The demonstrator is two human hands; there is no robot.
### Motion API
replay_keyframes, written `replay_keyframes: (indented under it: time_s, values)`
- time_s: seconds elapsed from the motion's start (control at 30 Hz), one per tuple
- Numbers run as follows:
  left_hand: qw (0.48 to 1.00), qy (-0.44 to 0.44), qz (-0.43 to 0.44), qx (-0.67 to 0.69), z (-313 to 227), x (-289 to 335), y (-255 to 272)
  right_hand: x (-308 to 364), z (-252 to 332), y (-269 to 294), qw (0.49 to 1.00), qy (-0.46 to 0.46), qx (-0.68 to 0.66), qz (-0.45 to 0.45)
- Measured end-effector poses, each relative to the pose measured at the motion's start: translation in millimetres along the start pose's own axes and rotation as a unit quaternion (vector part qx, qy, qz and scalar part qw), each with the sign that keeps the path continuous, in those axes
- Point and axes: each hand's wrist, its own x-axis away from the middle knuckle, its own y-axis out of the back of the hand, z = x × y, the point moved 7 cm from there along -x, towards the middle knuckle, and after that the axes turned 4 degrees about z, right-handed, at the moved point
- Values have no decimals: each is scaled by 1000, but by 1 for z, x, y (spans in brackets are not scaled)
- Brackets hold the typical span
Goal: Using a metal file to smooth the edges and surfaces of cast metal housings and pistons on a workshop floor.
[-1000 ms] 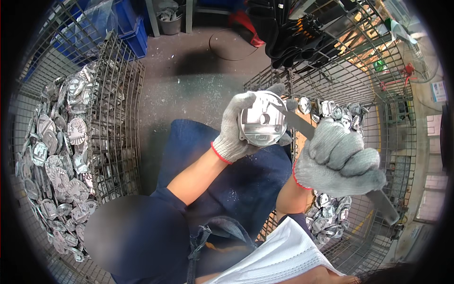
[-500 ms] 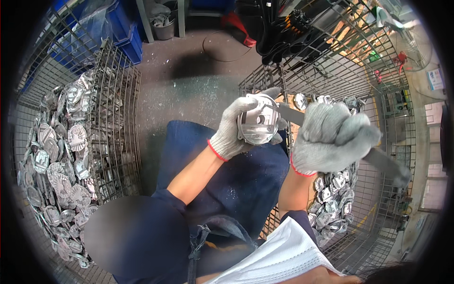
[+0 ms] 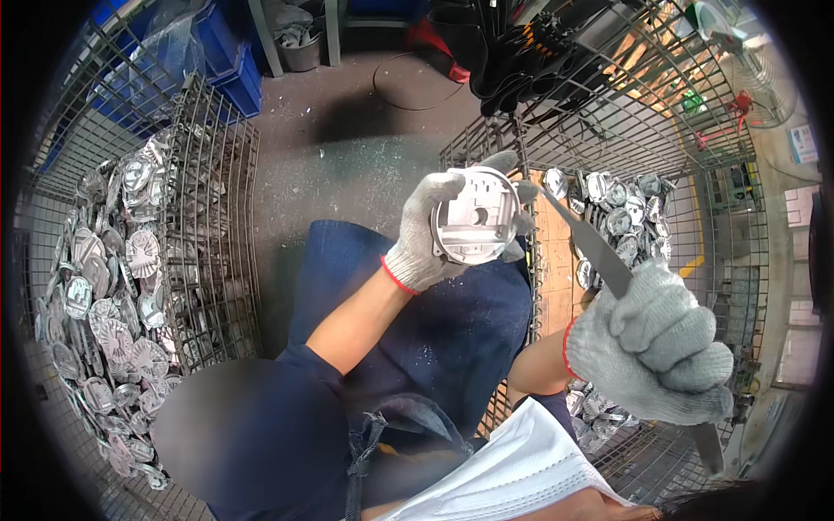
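My left hand point(image 3: 420, 230), in a grey knitted glove with a red cuff, is closed around the edge of a round silver cast-metal part point(image 3: 476, 227). Its recessed side, with raised ribs and a small central hole, faces up. My right hand point(image 3: 665, 343), gloved alike, makes a fist round a flat metal file point(image 3: 601, 253). The file's narrow tip points up and left toward the part and stands apart from it. Its other end sticks out below the fist. A dark blue apron point(image 3: 408, 313) lies under my left hand.
Wire cages on the left point(image 3: 213, 217) and right point(image 3: 712, 234) hold heaps of similar metal castings point(image 3: 113, 330). Brown cardboard point(image 3: 549, 291) shows inside the right cage. Blue crates point(image 3: 234, 82) and a grey bucket point(image 3: 302, 54) stand farther off.
My right hand has drawn the file away from the part, moving right and toward me. The file has swung to a steeper slant. The part has tipped slightly in my left hand.
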Motion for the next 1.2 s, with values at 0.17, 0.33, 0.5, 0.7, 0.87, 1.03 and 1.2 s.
replay_keyframes:
  time_s: [0.17,0.33,0.5,0.7,0.87,1.03,1.2]
  values:
    - [1000,5,-19,16,1,4,-1,13,-18,1,984,-28,-105,-144]
    - [999,11,-38,-26,-2,9,-3,15,-42,-3,975,-63,-127,-169]
    - [997,8,-54,-49,-3,9,1,16,-48,-11,975,-95,-117,-163]
    - [993,20,-38,-106,-5,8,3,23,-52,-12,975,-105,-76,-181]
    - [990,-4,-85,-114,-11,9,5,25,-60,-23,984,-48,-149,-82]
    - [992,-19,-104,-73,-8,8,7,21,-57,-29,987,-62,-95,-115]
    - [993,-42,-105,-34,-19,8,14,9,-48,-25,950,-58,-238,-194]
